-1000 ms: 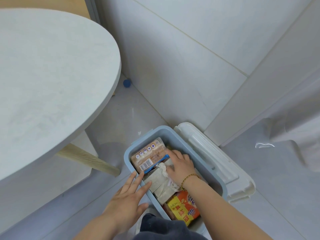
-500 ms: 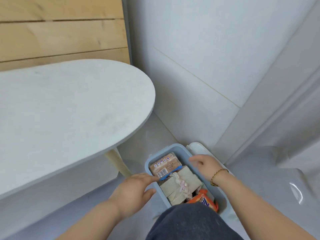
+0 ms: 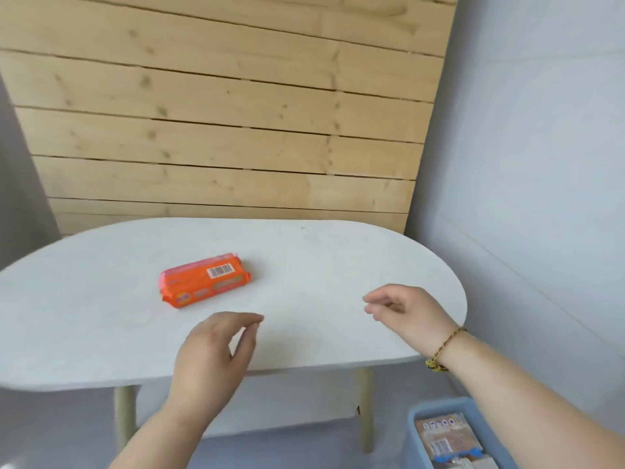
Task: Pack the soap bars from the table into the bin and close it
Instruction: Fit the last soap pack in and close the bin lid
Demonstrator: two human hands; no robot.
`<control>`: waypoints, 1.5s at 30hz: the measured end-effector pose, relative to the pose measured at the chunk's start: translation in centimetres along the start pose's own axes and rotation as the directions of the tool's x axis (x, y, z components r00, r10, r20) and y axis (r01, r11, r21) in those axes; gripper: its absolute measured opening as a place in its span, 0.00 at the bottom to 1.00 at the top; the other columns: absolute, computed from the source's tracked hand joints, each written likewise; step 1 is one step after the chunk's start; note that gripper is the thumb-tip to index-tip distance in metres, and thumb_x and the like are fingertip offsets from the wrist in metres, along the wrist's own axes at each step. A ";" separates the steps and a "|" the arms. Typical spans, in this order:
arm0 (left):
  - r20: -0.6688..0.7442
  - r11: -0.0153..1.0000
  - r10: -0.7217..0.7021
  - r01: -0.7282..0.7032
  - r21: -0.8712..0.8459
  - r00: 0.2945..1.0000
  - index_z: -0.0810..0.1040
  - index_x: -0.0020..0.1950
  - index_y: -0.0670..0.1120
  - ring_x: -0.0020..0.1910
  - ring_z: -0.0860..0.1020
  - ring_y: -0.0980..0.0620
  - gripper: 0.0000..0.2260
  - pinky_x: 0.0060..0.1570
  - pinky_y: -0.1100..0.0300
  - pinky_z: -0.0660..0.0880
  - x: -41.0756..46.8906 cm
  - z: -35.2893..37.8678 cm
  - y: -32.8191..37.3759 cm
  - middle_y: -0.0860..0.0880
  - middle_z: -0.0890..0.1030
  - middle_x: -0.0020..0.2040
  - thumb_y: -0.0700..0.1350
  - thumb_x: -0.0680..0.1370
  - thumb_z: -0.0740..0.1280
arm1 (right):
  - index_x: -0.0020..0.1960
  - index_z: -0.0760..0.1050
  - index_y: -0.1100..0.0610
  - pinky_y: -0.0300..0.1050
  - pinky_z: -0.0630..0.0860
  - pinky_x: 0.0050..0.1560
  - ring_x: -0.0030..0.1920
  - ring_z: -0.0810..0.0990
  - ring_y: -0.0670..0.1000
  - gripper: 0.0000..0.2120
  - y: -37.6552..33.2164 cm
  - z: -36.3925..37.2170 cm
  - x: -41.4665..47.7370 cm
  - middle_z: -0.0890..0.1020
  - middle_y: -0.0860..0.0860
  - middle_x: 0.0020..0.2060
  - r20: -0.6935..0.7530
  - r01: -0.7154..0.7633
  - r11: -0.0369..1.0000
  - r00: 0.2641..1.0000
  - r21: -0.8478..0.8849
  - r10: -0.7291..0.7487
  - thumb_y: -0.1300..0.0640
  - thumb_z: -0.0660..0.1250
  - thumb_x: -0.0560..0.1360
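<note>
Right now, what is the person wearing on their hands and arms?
No gloves and no sleeves in view: both forearms are bare down to the frame edge. The left hand and its wrist carry nothing. The right hand has a thin gold-coloured bracelet at the wrist, with a small yellow cluster hanging from its underside. No rings are visible.

orange soap bar [image 3: 205,284], pale blue bin [image 3: 413,434]

Both hands reach forward, bare forearms extended. The left hand [image 3: 216,350] has loosely curled fingers and holds nothing. The right hand [image 3: 406,313], a bracelet [image 3: 443,350] at its wrist, is relaxed and empty.
</note>
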State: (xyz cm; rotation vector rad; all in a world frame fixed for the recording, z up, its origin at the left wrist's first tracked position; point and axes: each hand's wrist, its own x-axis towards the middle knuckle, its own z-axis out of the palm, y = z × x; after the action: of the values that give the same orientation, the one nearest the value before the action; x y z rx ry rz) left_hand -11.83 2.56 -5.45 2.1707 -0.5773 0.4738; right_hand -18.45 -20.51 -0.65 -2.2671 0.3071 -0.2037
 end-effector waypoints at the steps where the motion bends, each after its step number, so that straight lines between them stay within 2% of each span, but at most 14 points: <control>1: -0.059 0.997 -0.057 0.060 0.048 0.997 0.82 0.47 0.42 0.46 0.80 0.44 0.08 0.46 0.56 0.71 0.2 -0.7 -1.6 0.44 0.83 0.46 0.33 0.71 0.69 | 0.47 0.78 0.53 0.32 0.71 0.45 0.43 0.76 0.45 0.07 -1.3 1.7 1.3 0.80 0.47 0.43 0.025 0.030 0.999 0.999 -0.039 -0.029 0.62 0.64 0.74; 3: -0.092 0.965 -0.192 0.205 0.166 0.977 0.77 0.57 0.41 0.58 0.74 0.37 0.14 0.60 0.45 0.66 0.4 -1.4 -4.1 0.40 0.79 0.57 0.37 0.72 0.68 | 0.56 0.77 0.55 0.35 0.69 0.51 0.46 0.75 0.45 0.11 -3.3 4.6 3.6 0.80 0.49 0.51 0.071 0.077 0.991 0.995 -0.114 -0.069 0.60 0.64 0.74; 5: -0.031 0.902 -0.332 0.327 0.282 0.943 0.65 0.68 0.44 0.71 0.61 0.43 0.23 0.70 0.47 0.51 0.3 -1.8 -6.0 0.42 0.67 0.70 0.47 0.75 0.65 | 0.63 0.71 0.53 0.37 0.68 0.57 0.55 0.74 0.46 0.18 -5.2 7.2 5.7 0.76 0.49 0.61 0.133 0.149 0.966 0.984 -0.213 -0.122 0.58 0.64 0.74; 8: 0.032 0.856 -0.362 0.318 0.408 0.932 0.52 0.73 0.47 0.75 0.50 0.50 0.30 0.72 0.52 0.44 0.0 -2.4 -7.9 0.48 0.56 0.75 0.58 0.76 0.55 | 0.71 0.59 0.51 0.42 0.62 0.66 0.70 0.64 0.51 0.29 -8.0 11.0 8.9 0.65 0.50 0.71 0.280 0.346 0.834 0.929 -0.429 -0.241 0.59 0.64 0.73; 12: 0.109 0.816 -0.347 0.242 0.524 0.932 0.53 0.73 0.49 0.75 0.50 0.54 0.37 0.70 0.56 0.45 0.1 -2.6 -8.3 0.53 0.56 0.75 0.65 0.69 0.33 | 0.74 0.46 0.51 0.46 0.48 0.74 0.75 0.49 0.53 0.38 -10.7 15.2 12.5 0.51 0.51 0.76 0.486 0.544 0.552 0.833 -0.632 -0.264 0.62 0.65 0.72; 16: 0.153 0.783 -0.368 0.216 0.583 0.917 0.50 0.73 0.50 0.75 0.45 0.55 0.27 0.72 0.55 0.43 0.4 -2.4 -8.2 0.54 0.50 0.76 0.61 0.77 0.44 | 0.74 0.45 0.53 0.51 0.41 0.74 0.76 0.47 0.53 0.39 -12.2 17.7 14.7 0.52 0.52 0.76 0.576 0.610 0.315 0.792 -0.727 -0.203 0.63 0.64 0.71; 19: 0.165 0.776 -0.382 0.218 0.592 0.909 0.49 0.73 0.50 0.75 0.45 0.56 0.28 0.72 0.55 0.43 0.4 -2.4 -8.3 0.54 0.49 0.76 0.61 0.77 0.44 | 0.74 0.47 0.56 0.52 0.39 0.74 0.73 0.59 0.54 0.38 -12.7 18.8 15.4 0.63 0.56 0.71 0.593 0.619 0.228 0.785 -0.751 -0.177 0.60 0.65 0.71; 22: 0.153 0.785 -0.375 0.225 0.577 0.914 0.50 0.73 0.50 0.75 0.45 0.56 0.27 0.71 0.55 0.43 0.3 -2.5 -8.3 0.54 0.50 0.76 0.61 0.77 0.45 | 0.73 0.49 0.59 0.50 0.51 0.74 0.67 0.68 0.56 0.37 -13.1 19.0 15.8 0.68 0.57 0.66 0.585 0.615 0.221 0.789 -0.757 -0.190 0.57 0.66 0.70; 24: 0.149 0.790 -0.366 0.221 0.572 0.919 0.50 0.73 0.51 0.75 0.45 0.56 0.27 0.72 0.55 0.43 0.3 -2.4 -8.4 0.54 0.50 0.76 0.62 0.77 0.45 | 0.72 0.51 0.60 0.49 0.64 0.66 0.63 0.70 0.58 0.36 -13.0 19.1 15.7 0.68 0.58 0.64 0.562 0.596 0.237 0.803 -0.767 -0.199 0.56 0.66 0.70; 26: 0.147 0.796 -0.362 0.223 0.562 0.920 0.51 0.73 0.52 0.75 0.45 0.56 0.27 0.71 0.55 0.43 0.2 -2.4 -8.4 0.54 0.50 0.76 0.62 0.77 0.45 | 0.72 0.51 0.61 0.49 0.69 0.59 0.62 0.71 0.59 0.35 -12.8 19.1 15.5 0.68 0.59 0.64 0.533 0.568 0.282 0.823 -0.773 -0.198 0.56 0.65 0.71; 32: 0.142 0.809 -0.368 0.241 0.536 0.919 0.55 0.71 0.55 0.75 0.48 0.55 0.24 0.71 0.54 0.46 0.5 -2.4 -7.9 0.55 0.54 0.76 0.61 0.77 0.47 | 0.73 0.47 0.59 0.50 0.71 0.56 0.59 0.74 0.60 0.35 -10.9 18.1 14.5 0.69 0.59 0.65 0.476 0.575 0.343 0.814 -0.743 -0.333 0.53 0.61 0.72; 36: 0.157 0.847 -0.353 0.244 0.472 0.922 0.57 0.71 0.54 0.74 0.51 0.55 0.23 0.71 0.55 0.47 0.7 -2.4 -7.5 0.56 0.58 0.74 0.59 0.77 0.51 | 0.70 0.53 0.60 0.48 0.70 0.46 0.54 0.77 0.61 0.30 -10.1 16.8 14.2 0.75 0.59 0.60 0.406 0.530 0.344 0.835 -0.775 -0.372 0.54 0.60 0.72; 40: 0.189 0.961 -0.212 0.171 0.216 0.959 0.65 0.68 0.53 0.69 0.63 0.55 0.19 0.67 0.62 0.53 0.9 -1.4 -5.4 0.55 0.68 0.69 0.51 0.77 0.59 | 0.63 0.61 0.62 0.44 0.65 0.41 0.53 0.78 0.60 0.20 -9.6 14.8 14.0 0.78 0.59 0.56 0.352 0.460 0.402 0.881 -0.791 -0.317 0.58 0.60 0.73; 45: 0.201 0.999 -0.015 0.007 0.039 0.979 0.73 0.63 0.50 0.65 0.69 0.52 0.16 0.62 0.65 0.60 0.4 1.3 -1.4 0.52 0.74 0.64 0.44 0.75 0.64 | 0.65 0.61 0.60 0.45 0.66 0.41 0.52 0.77 0.61 0.21 -7.4 10.1 11.6 0.78 0.58 0.57 0.262 0.396 0.534 0.913 -0.747 -0.311 0.57 0.59 0.75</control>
State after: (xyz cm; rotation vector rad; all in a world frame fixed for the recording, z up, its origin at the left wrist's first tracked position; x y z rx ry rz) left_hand -10.53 2.24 -6.88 2.2724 -0.6709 0.2616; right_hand -3.78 -11.90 -1.11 -3.2233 -0.1942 -0.1833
